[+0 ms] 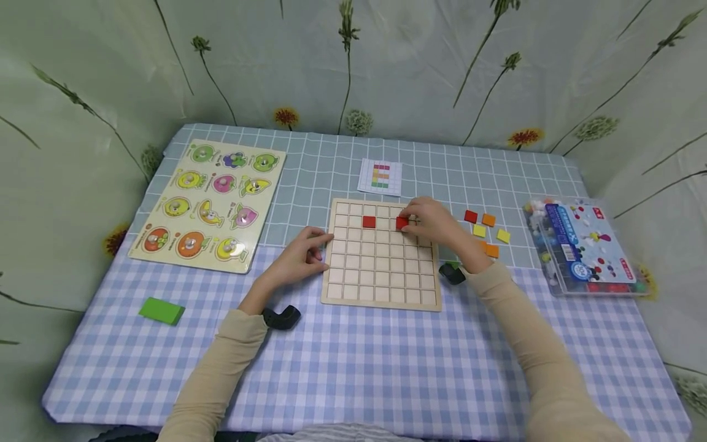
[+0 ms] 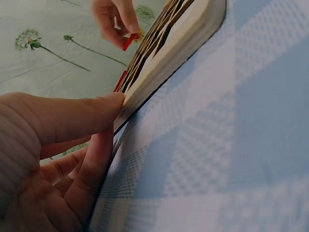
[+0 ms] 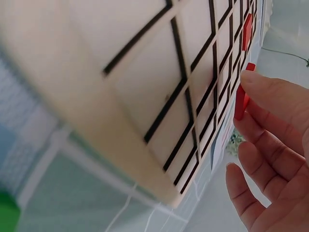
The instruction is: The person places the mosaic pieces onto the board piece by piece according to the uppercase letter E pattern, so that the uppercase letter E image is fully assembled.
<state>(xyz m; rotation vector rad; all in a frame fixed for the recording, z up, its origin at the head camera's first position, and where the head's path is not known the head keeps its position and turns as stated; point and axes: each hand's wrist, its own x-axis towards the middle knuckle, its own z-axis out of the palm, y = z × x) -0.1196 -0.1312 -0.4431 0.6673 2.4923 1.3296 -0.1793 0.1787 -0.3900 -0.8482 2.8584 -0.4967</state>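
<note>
A wooden grid board [image 1: 381, 264] lies on the table in the middle of the head view. My right hand [image 1: 433, 220] is over its far right part and pinches a red square tile [image 3: 240, 99] between thumb and finger. In the right wrist view that tile is tilted, close to the grid. A second red tile [image 1: 369, 221] lies in a cell further left in the same row. With its thumb and fingertips, my left hand [image 1: 298, 255] touches the board's left edge. Behind the board lies a pattern card [image 1: 380, 177] printed with coloured squares.
Loose red, orange and yellow tiles [image 1: 479, 231] lie right of the board, partly hidden by the right arm. A fruit puzzle board [image 1: 259, 212] and a green block [image 1: 162, 311] are at left. A clear plastic box [image 1: 591, 248] stands at right.
</note>
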